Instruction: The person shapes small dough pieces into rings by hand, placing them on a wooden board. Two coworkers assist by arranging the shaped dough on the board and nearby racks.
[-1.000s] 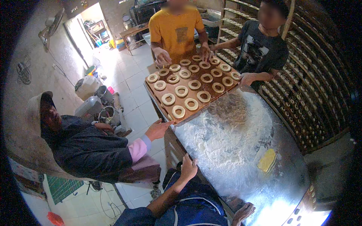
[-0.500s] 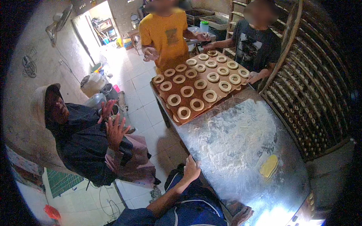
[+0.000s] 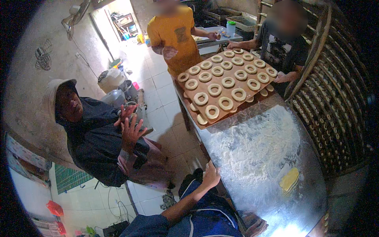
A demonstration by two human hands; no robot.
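Beyond the curled, pressed-together fingers of the left hand (image 3: 211, 176) at the flour-dusted grey metal table (image 3: 233, 185), the brown rectangular board (image 3: 202, 87) of pale dough rings (image 3: 232, 94) had shifted, baring lower rings (image 3: 201, 119), while the right hand's (image 3: 256, 226) finger spread was indiscernible.

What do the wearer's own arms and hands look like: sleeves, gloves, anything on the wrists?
The left hand and right hand are gloveless. The left arm's dark blue sleeve leaves the forearm bare; no band shows on that wrist. The right sleeve can't be made out.
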